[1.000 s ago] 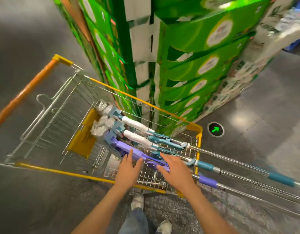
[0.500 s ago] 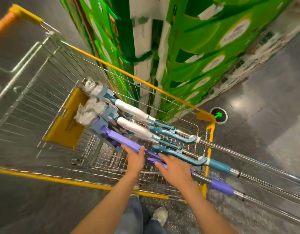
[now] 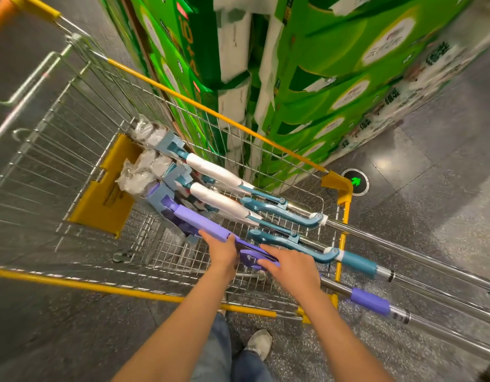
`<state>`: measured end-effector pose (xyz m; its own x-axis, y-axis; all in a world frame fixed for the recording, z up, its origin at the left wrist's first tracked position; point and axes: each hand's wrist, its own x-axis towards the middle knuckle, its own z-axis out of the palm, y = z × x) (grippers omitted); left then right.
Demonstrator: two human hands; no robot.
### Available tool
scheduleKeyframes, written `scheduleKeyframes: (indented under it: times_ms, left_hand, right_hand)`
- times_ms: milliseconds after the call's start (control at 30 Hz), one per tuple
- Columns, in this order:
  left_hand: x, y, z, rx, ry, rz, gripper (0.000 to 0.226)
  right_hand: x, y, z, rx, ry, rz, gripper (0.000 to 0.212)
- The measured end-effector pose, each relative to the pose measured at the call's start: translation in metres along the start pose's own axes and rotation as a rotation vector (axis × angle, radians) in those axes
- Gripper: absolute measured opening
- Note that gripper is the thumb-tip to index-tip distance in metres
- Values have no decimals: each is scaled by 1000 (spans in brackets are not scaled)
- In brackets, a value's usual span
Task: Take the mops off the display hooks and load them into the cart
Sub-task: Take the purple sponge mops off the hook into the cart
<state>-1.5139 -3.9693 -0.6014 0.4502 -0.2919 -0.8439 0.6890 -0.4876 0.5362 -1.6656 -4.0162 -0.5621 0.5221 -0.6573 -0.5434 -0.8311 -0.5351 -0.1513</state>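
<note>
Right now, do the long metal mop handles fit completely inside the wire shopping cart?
No, the long metal mop handles stick out over the yellow-edged end of the wire shopping cart.

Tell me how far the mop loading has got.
Three mops lie in the cart, handles sticking out over its end: two teal mops and the purple mop. Left hand and right hand are on the purple one, settling it. Display hooks aren't visible, so the remainder is unknown.
</note>
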Motion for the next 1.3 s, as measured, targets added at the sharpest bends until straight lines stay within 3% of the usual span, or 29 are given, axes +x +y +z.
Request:
scheduleKeyframes:
  times_ms: [167, 533, 867, 1100, 1300]
  left_hand:
    - [-22, 2, -6, -95, -17, 54, 95]
    - [-105, 42, -16, -154, -98, 350, 106]
    - [-194, 78, -16, -152, -215, 637, 109]
    - [-273, 107, -5, -160, -300, 864, 99]
    - [-335, 129, 6, -27, -328, 1069, 94]
  right_hand:
    - [-20, -2, -32, 21, 42, -17, 55]
    - [-89, -15, -110, -16, 213, -78, 49]
    - [-160, -11, -163, 209, 483, -80, 43]
    - [-209, -4, -207, 368, 661, -71, 39]
    - [-248, 1, -246, 464, 796, -85, 36]
